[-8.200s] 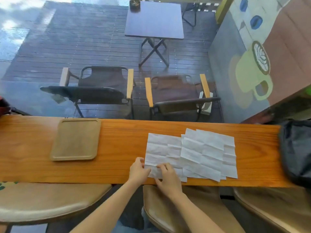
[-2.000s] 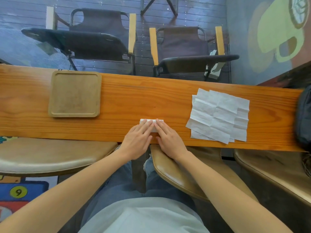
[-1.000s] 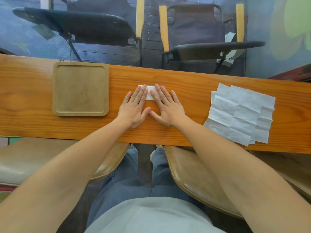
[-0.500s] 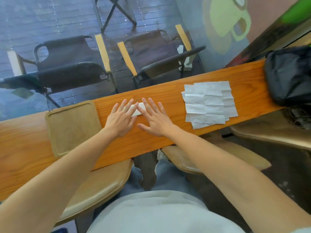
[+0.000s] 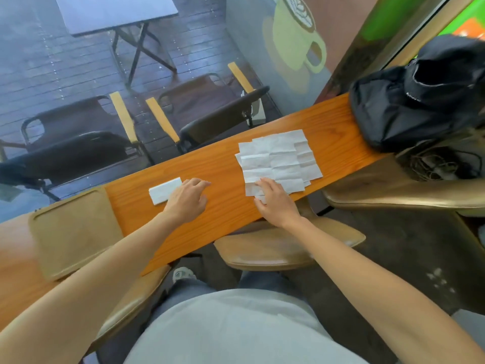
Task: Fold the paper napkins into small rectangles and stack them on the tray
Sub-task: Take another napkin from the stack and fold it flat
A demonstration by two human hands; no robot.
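A long orange wooden desk (image 5: 225,227) runs across the view. A big black cloth bag (image 5: 409,106) sits at its right end. A square tan wooden tray (image 5: 73,232) lies flat at the left end with nothing on it. A pile of open white paper napkins (image 5: 278,158) lies right of the middle. A small folded white napkin rectangle (image 5: 164,191) lies between the tray and the pile, apart from both. The left hand (image 5: 187,200) is just beside the folded napkin, fingers loose and holding nothing. The right hand (image 5: 274,199) rests on the near edge of the pile with fingers spread.
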